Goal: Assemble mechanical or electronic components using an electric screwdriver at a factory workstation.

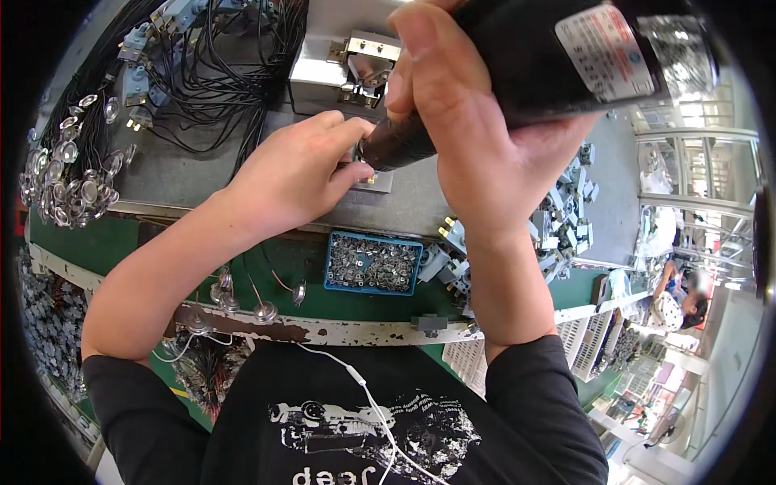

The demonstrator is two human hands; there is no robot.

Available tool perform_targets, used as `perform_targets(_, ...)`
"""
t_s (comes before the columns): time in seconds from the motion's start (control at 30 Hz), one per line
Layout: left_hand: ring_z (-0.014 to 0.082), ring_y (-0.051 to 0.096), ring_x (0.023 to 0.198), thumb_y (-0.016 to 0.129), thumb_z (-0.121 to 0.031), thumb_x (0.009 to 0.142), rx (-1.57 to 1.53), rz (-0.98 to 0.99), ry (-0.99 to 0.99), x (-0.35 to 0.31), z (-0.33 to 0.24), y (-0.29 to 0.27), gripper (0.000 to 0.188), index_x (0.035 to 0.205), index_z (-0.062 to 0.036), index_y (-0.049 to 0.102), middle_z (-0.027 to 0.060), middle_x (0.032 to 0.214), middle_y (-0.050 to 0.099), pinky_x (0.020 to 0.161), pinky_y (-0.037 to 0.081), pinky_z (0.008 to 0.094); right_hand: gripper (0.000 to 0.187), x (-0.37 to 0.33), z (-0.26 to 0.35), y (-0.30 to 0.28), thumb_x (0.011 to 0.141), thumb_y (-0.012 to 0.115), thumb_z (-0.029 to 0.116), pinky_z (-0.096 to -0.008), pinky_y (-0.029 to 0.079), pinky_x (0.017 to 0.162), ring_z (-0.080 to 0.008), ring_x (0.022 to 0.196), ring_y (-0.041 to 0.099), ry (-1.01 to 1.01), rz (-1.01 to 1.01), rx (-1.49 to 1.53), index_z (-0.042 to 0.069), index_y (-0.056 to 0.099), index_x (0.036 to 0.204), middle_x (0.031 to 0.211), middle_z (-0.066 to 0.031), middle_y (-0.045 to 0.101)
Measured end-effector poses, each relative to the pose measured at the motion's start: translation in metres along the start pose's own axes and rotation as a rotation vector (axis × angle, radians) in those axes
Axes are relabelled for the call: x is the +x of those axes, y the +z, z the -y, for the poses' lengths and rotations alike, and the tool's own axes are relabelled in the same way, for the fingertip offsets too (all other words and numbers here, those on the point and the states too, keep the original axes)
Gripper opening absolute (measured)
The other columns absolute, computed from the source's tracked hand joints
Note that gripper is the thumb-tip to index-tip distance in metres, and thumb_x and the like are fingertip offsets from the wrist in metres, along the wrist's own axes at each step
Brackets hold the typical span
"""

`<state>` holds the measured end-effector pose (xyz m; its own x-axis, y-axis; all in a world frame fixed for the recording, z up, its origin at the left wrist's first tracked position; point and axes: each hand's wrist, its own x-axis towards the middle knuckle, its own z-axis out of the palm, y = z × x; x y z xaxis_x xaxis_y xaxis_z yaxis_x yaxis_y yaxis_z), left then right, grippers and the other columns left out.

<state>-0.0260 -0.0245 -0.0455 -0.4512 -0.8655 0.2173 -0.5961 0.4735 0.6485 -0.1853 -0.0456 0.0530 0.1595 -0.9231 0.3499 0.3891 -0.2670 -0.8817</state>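
Observation:
My right hand [473,121] is wrapped round a black electric screwdriver [529,61], which has a white label on its body. Its dark nose points left and down to the fingers of my left hand [295,166]. These fingers are closed in a pinch at the screwdriver's tip, above a small metal plate [380,184] on the bench. Most of what they hold is hidden; a bit of brass shows beside the thumb. Just beyond stands a metal fixture [364,69]. A blue tray [373,263] of small metal parts sits nearer to me.
Black cables [218,89] with grey-blue housings and round metal ends [77,174] are heaped at the left. Loose grey parts [562,218] lie on the right of the bench. The worn bench edge [364,333] runs before me. Another person [675,307] is far right.

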Motion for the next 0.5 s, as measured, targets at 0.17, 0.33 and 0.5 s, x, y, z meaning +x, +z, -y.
perform_targets(0.17, 0.0334, 0.067, 0.087, 0.073, -0.02, 0.093, -0.021, -0.018, -0.01, -0.001, 0.004, 0.003, 0.034, 0.121, -0.0066, 0.061, 0.0121, 0.094, 0.063, 0.076, 0.054, 0.0449, 0.024, 0.008, -0.008, -0.012, 0.081, 0.076, -0.009, -0.0272, 0.058, 0.073, -0.0168, 0.079, 0.071, -0.199, 0.172, -0.167, -0.007, 0.068, 0.103, 0.094, -0.012, 0.072)
perform_targets(0.33, 0.0327, 0.065, 0.104, 0.076, -0.019, 0.09, 0.099, -0.016, 0.199, 0.006, -0.003, -0.012, 0.038, 0.12, -0.0038, 0.06, 0.0133, 0.114, 0.061, 0.084, 0.055, 0.0429, 0.024, 0.012, -0.008, -0.027, 0.082, 0.076, -0.009, -0.026, 0.056, 0.071, -0.0149, 0.077, 0.07, -0.417, 0.33, -0.349, -0.007, 0.069, 0.104, 0.094, -0.0111, 0.072)
perform_targets(0.5, 0.0318, 0.065, 0.107, 0.076, -0.016, 0.088, 0.149, 0.063, 0.194, 0.009, -0.003, -0.017, 0.036, 0.12, -0.0039, 0.062, 0.0099, 0.12, 0.06, 0.088, 0.055, 0.0423, 0.022, 0.014, 0.028, 0.004, 0.091, 0.075, 0.007, -0.0262, 0.054, 0.061, -0.0113, 0.065, 0.065, 0.052, -0.198, -0.431, -0.005, 0.069, 0.109, 0.086, -0.0075, 0.072)
